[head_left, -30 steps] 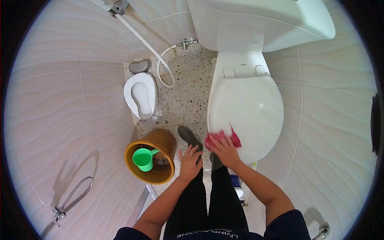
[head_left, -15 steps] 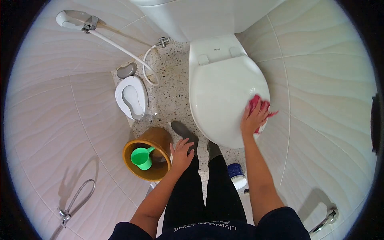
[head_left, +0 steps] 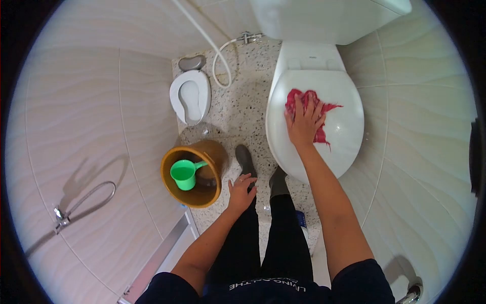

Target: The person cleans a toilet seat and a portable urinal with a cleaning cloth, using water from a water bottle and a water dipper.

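We look down into a small bathroom with pale, wavy-patterned wall tiles (head_left: 76,126) and a speckled floor (head_left: 248,109). At right of centre, the lowered white lid (head_left: 336,152) of a toilet (head_left: 309,57) carries a crumpled red cloth (head_left: 320,133) on its upper-left part. We see the person's right hand (head_left: 304,121) lying flat on that cloth, fingers spread, pressing rather than gripping. The left hand (head_left: 242,195), below the frame's centre, is loosely spread, fingers slightly curled, in front of a dark boot (head_left: 245,158). To its left, a brown bucket (head_left: 215,152) holds a green dipper (head_left: 183,175). In the upper left, we find a white bedpan (head_left: 203,93) just below a grey, kidney-shaped dish (head_left: 192,63), near a looping white hose (head_left: 202,31).
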Tool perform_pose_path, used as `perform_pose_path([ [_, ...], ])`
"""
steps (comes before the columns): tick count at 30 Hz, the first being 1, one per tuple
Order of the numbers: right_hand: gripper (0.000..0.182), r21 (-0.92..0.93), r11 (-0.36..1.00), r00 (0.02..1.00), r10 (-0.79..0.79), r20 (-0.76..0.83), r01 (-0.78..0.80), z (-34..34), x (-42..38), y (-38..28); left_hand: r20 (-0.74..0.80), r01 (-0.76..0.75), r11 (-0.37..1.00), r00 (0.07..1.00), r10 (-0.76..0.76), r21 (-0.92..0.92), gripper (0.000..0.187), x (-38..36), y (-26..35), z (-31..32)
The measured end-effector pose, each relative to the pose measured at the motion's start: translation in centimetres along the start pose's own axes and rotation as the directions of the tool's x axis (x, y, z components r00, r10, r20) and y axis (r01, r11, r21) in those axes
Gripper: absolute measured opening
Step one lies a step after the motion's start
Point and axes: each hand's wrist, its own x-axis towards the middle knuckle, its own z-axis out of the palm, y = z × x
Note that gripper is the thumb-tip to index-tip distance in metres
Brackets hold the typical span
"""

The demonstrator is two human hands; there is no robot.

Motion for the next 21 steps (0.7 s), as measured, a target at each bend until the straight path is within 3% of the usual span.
perform_pose_path([
  [5,0.058,0.003,0.982,0.98,-0.19,0.066,0.19,0.6,-3.2,-1.6,-0.078,0.075,0.991,0.993,-0.084,-0.112,0.03,-1.7,-3.5,0.9],
  [7,0.061,0.015,0.963,0.947,-0.268,0.178,0.269,0.3,-6.0,-0.7,-0.082,0.114,0.982,0.989,-0.127,-0.149,0.03,-2.6,-5.6,1.7],
  [10,0.063,-0.061,0.962,0.953,-0.254,0.165,0.267,0.3,-8.2,1.3,-0.126,0.091,0.982,0.986,-0.112,-0.163,0.031,-3.6,-10.1,3.0],
  [13,0.062,-0.135,0.98,0.988,-0.139,0.07,0.147,0.1,-8.2,1.9,-0.118,0.147,0.954,0.976,-0.183,-0.26,0.031,-5.9,-13.9,3.9],
  [15,0.064,-0.176,0.975,0.983,-0.156,-0.095,0.138,1.2,-8.5,1.9,-0.143,0.106,0.976,0.98,-0.135,-0.189,0.032,-7.1,-15.9,4.1],
  [16,0.064,-0.173,0.973,0.981,-0.172,-0.092,0.154,1.4,-8.9,1.6,-0.153,0.113,0.974,0.978,-0.145,-0.199,0.032,-8.1,-16.6,4.0],
  [21,0.063,-0.251,0.955,0.966,0.096,-0.242,-0.158,4.7,-9.8,-0.6,-0.174,0.098,0.991,0.978,-0.113,-0.089,0.033,-10.7,-19.9,3.2],
])
